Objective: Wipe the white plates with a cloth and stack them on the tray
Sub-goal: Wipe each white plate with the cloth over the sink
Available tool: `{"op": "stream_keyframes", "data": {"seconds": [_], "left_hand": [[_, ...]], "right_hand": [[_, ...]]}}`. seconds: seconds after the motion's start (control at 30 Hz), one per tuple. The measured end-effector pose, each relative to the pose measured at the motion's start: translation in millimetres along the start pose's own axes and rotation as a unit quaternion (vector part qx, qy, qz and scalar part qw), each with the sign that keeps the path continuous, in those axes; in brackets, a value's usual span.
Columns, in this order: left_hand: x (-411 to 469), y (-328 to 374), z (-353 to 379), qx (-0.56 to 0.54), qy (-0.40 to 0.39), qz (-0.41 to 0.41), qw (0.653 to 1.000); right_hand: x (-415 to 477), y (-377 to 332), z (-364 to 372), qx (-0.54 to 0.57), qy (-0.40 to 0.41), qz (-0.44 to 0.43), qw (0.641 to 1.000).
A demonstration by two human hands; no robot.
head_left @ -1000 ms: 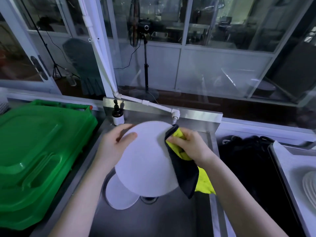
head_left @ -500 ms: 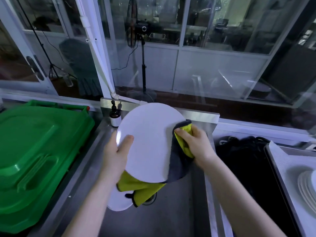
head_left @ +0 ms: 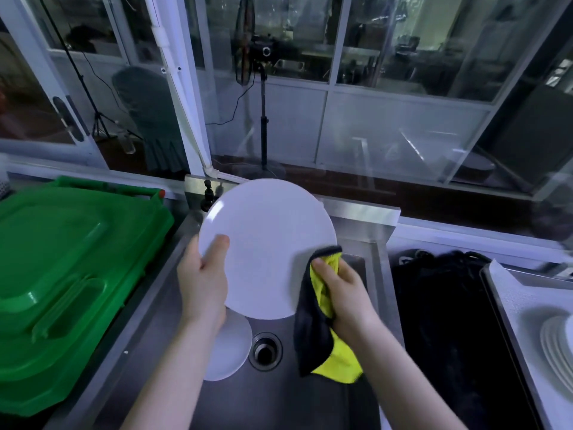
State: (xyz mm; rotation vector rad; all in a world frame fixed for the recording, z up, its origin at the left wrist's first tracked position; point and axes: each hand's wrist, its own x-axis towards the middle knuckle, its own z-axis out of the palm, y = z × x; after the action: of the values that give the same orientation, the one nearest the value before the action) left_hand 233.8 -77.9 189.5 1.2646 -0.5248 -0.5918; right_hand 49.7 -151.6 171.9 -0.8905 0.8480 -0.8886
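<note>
Plate (head_left: pixel 266 246) tilted between hands: left hand (head_left: pixel 203 277) grips rim, right hand (head_left: pixel 344 293) clutches cloth (head_left: pixel 322 333) (lower-right edge).

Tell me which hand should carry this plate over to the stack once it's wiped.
Probably the left hand: it already grips the plate, while the right hand is full of cloth.

Smooth, faintly glossy white plate (head_left: pixel 266 243); soft napped cloth (head_left: pixel 322 330); brushed steel sink (head_left: pixel 173 361); glossy moulded green plastic lid (head_left: pixel 62 274).
</note>
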Motion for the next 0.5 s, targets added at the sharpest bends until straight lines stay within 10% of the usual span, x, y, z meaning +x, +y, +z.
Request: {"op": "stream_keyframes", "data": {"seconds": [0.23, 0.4, 0.5], "left_hand": [[19.2, 7.3, -9.5, 0.184, -0.178, 0.046, 0.966], [29.5, 22.6, 6.0, 0.383, -0.365, 0.145, 0.836], [27.9, 16.4, 6.7, 0.344, -0.308, 0.126, 0.878]], "right_hand": [[16.0, -38.2, -14.6, -0.153, 0.015, -0.030, 0.988], [26.9, -69.8, 12.0, -0.530, -0.149, -0.113, 0.827], [25.5, -59.2, 13.5, -0.516, -0.142, -0.134, 0.834]]}}
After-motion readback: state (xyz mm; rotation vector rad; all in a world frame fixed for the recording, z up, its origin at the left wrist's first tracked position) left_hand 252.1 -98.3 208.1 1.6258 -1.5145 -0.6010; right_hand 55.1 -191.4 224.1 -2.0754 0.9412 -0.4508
